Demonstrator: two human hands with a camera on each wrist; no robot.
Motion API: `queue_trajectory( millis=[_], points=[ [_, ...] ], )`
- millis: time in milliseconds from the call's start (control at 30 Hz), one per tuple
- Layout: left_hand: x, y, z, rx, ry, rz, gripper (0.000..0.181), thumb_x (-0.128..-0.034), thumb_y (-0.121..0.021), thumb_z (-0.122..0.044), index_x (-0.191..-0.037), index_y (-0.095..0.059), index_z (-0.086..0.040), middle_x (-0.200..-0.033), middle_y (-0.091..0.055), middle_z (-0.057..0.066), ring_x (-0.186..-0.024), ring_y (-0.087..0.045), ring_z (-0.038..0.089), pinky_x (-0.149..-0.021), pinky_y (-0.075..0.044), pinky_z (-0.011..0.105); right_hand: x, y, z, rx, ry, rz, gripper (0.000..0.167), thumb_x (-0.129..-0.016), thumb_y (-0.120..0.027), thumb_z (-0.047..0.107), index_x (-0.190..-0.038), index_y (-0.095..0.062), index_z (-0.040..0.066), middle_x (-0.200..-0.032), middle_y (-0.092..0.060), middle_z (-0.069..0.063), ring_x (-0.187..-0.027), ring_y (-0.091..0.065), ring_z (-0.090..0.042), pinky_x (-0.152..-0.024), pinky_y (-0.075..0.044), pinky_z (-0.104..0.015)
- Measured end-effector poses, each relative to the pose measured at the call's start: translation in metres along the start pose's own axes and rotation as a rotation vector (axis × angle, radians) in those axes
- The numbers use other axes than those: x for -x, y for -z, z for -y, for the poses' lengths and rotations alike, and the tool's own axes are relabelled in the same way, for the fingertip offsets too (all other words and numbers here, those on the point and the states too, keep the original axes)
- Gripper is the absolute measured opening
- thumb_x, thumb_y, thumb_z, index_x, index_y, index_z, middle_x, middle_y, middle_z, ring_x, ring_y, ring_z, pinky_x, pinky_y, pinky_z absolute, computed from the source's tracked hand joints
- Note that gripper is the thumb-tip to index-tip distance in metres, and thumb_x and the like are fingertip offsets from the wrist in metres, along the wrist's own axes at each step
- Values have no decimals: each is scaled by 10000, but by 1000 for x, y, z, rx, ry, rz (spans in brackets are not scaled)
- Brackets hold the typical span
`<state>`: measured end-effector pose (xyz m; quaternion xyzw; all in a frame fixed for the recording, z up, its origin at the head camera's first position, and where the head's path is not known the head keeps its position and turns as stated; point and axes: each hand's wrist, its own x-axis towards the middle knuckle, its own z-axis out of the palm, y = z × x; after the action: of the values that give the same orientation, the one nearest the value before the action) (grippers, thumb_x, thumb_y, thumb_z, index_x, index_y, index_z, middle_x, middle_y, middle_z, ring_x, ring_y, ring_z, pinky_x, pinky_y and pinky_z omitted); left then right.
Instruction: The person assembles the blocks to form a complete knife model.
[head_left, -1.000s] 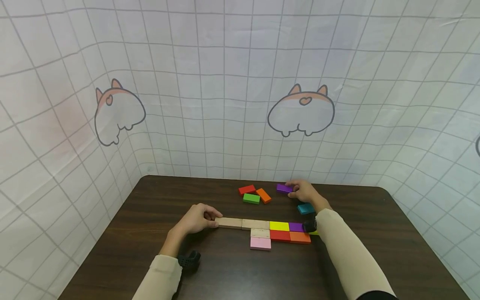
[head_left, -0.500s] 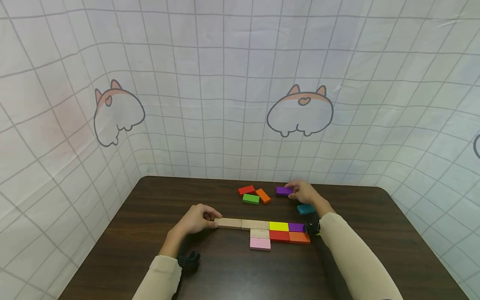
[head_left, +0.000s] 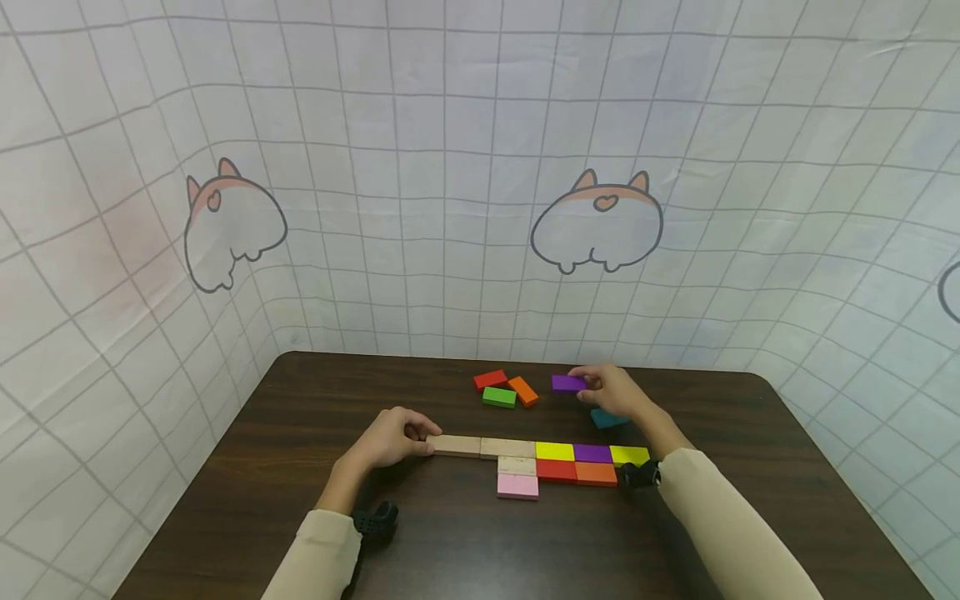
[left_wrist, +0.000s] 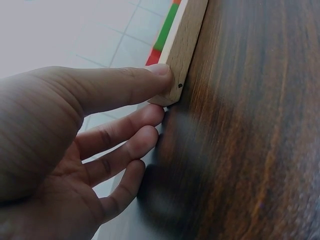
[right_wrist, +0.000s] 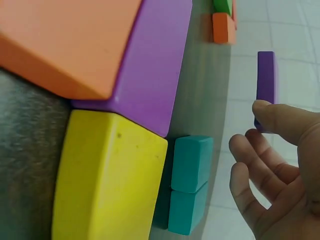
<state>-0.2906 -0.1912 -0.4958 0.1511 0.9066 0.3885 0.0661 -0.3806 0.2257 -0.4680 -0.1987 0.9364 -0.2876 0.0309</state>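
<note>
My left hand [head_left: 392,437] pinches the left end of a plain wooden block [head_left: 456,446]; in the left wrist view the thumb of that hand [left_wrist: 55,135] lies on the block's side [left_wrist: 185,47]. This block adjoins another wooden one [head_left: 508,449], in a row with yellow [head_left: 554,451], purple [head_left: 592,453] and yellow [head_left: 628,455] blocks. Below lie wooden [head_left: 517,466], pink [head_left: 517,487], red [head_left: 556,471] and orange [head_left: 596,474] blocks. At the back, my right hand [head_left: 617,392] holds a purple block [head_left: 567,383] between thumb and fingers, seen raised in the right wrist view [right_wrist: 266,75].
Loose red [head_left: 490,380], green [head_left: 498,397] and orange [head_left: 523,391] blocks lie left of my right hand. Two teal blocks [right_wrist: 192,162] stand side by side behind the yellow one, partly under the right hand in the head view. A gridded cloth [head_left: 450,208] hangs behind the table [head_left: 315,383].
My right hand has come slightly nearer with the purple block, and its forearm has swung to the right, uncovering the yellow block at the row's end. The left hand stays at the wooden block.
</note>
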Motion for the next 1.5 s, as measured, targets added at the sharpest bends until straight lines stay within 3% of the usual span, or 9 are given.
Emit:
queue_trajectory(
  millis=[200,567,900,1267,1500],
  points=[
    [1,0,0,9,7,-2,206,-854,-832,-128,-1053,-801,-172,-870,-697,-32,-750,-610,129,-670,-519,294,12,2,6,-4,35,-23,361,-958,-717,131,-1317,-679,124,-962,-651,-72,-822,-552,-212,-753,-475,-361],
    [0,1,-2,-4,5,2,201,-856,-832,-136,-1049,-801,-184,-865,-692,-36,-740,-602,129,-661,-516,287,39,3,9,-48,45,-48,366,-928,-762,160,-1288,-704,126,-981,-607,-70,-838,-508,-214,-700,-447,-331],
    [1,1,-5,-2,14,8,198,-862,-826,-131,-1052,-798,-178,-866,-693,-35,-747,-606,131,-676,-519,294,69,0,13,-23,73,-51,379,-935,-762,230,-1306,-704,176,-1040,-636,-21,-846,-537,-176,-686,-474,-279],
    [2,1,-3,-5,4,0,192,-860,-829,-144,-1047,-799,-174,-859,-687,-34,-749,-603,136,-670,-512,297,95,3,24,14,83,-65,405,-918,-778,266,-1307,-705,177,-998,-638,0,-807,-523,-142,-660,-455,-241],
    [2,1,-4,-5,7,3,195,-863,-826,-152,-1053,-800,-186,-871,-693,-37,-757,-609,129,-675,-513,283,108,1,25,-23,104,-48,411,-918,-779,264,-1309,-703,164,-989,-643,2,-795,-547,-139,-635,-463,-231]
  ],
)
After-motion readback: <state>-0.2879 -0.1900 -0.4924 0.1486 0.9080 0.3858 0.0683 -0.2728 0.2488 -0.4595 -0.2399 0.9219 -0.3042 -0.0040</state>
